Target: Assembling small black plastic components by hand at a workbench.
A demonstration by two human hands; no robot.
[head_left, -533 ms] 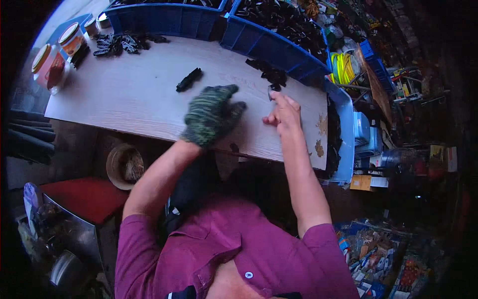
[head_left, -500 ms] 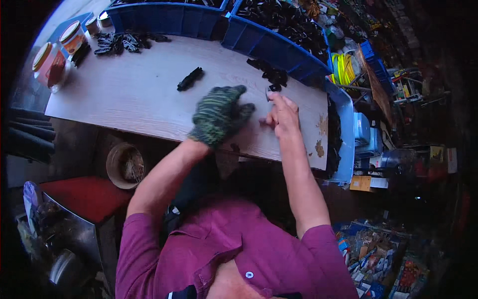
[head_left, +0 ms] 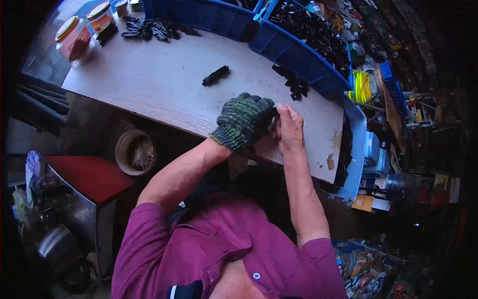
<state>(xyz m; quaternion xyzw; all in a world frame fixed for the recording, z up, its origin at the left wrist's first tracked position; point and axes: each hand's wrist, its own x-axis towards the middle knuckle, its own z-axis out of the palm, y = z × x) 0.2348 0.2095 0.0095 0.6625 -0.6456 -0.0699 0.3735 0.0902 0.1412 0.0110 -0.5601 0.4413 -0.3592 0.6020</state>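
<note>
My left hand (head_left: 243,121), in a green-and-black knitted glove, is curled closed above the front part of the pale wood-grain table (head_left: 149,79). Pressed up against its fingertips is my bare right hand (head_left: 291,128), also closed, its thumb pointing up. Between the two hands a small dark piece (head_left: 272,122) shows in part; most of it is hidden by the fingers. Beyond my left hand lies a single black plastic part (head_left: 216,75). A short row of joined black parts (head_left: 293,82) rests farther right, by the blue crate (head_left: 303,62).
Another blue crate (head_left: 199,19) stands along the back. A heap of black parts (head_left: 149,29) and lidded jars (head_left: 74,40) sit at the far left. A light-blue bin (head_left: 356,154) adjoins the table's right end. Below the table's front stands a round bucket (head_left: 122,154).
My hands have come together; before, they were apart, with a small dark tip showing at my right fingers. The whole view has shifted, so the table sits farther right.
</note>
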